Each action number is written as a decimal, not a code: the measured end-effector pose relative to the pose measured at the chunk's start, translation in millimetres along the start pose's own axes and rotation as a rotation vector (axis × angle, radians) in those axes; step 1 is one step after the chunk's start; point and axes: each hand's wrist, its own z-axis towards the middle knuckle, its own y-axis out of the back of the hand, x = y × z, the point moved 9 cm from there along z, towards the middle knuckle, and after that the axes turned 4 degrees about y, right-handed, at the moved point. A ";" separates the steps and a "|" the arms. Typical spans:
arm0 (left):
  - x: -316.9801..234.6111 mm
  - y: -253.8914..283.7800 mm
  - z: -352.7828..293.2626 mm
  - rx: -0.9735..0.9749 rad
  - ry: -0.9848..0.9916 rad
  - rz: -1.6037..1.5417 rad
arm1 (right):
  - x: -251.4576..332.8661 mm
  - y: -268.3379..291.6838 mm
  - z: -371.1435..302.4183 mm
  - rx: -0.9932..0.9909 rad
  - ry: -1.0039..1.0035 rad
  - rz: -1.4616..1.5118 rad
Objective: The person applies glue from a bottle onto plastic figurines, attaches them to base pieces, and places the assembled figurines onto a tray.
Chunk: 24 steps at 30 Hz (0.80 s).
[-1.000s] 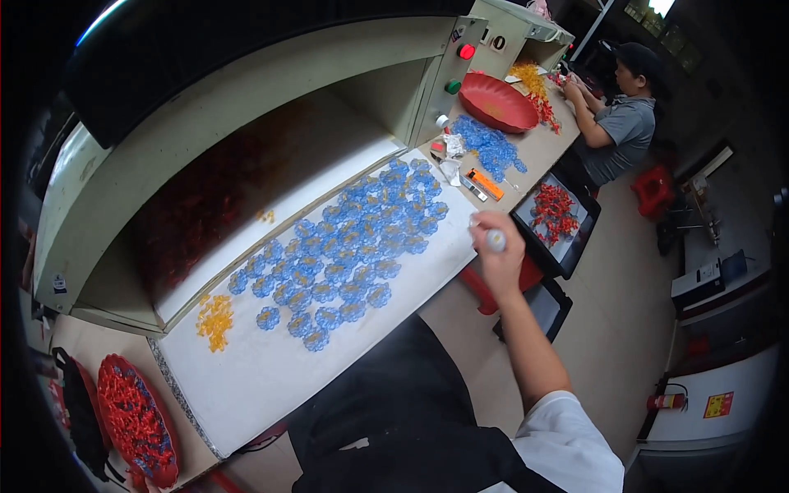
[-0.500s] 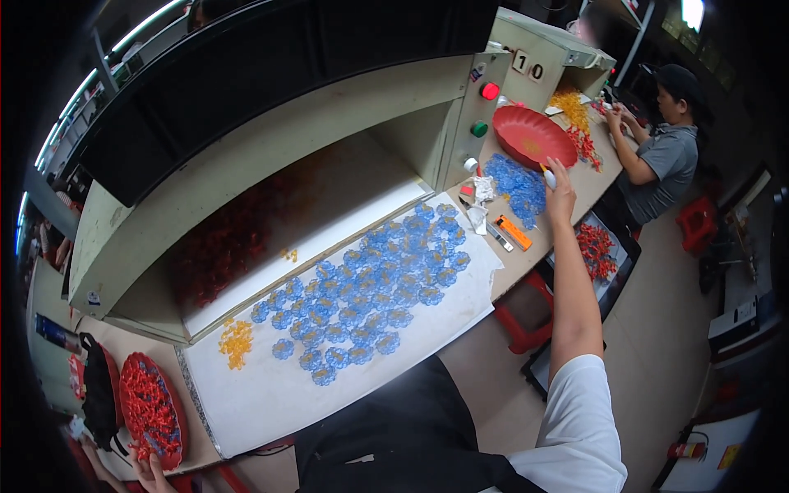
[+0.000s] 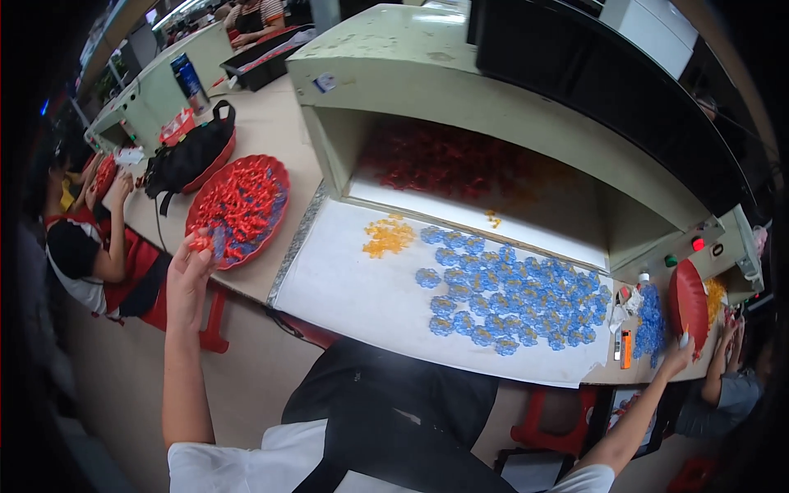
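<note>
Right hand (image 3: 677,360) has moved, since the first frame, from over the white sheet (image 3: 353,287) to beside a red dish (image 3: 689,297) right of that sheet; its fingers are closed around a white object (image 3: 684,338). Left of the sheet, the left hand (image 3: 188,278) pinches a red piece (image 3: 200,242) at the near rim of a red tray (image 3: 283,175).

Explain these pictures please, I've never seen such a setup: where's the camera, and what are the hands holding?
No machine arms here: every picture comes from one fisheye camera on a person's head, so straight edges bend. Blue flower-shaped pieces and small yellow pieces lie on a white sheet before an open-fronted, pale green cabinet. The person's bare left hand pinches a red piece by a red bowl; the right hand holds a pale thing too small to identify.
</note>
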 end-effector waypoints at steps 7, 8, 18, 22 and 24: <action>-2.0 -61.4 7.2 0.188 -0.112 -0.016 | 98.0 207.6 -98.8 0.027 0.184 0.173; -7.0 -82.2 3.3 0.264 -0.121 0.001 | 116.1 228.0 -112.4 0.031 0.237 0.202; -45.0 -197.1 -63.1 0.751 -0.791 0.451 | 368.4 261.0 -173.3 0.258 0.639 1.031; -30.2 -189.2 -60.9 0.629 -0.972 0.771 | 423.5 258.6 -183.9 0.281 0.748 1.148; -11.6 -174.1 -48.9 0.609 -0.896 0.997 | 445.7 257.9 -188.1 0.314 0.789 1.178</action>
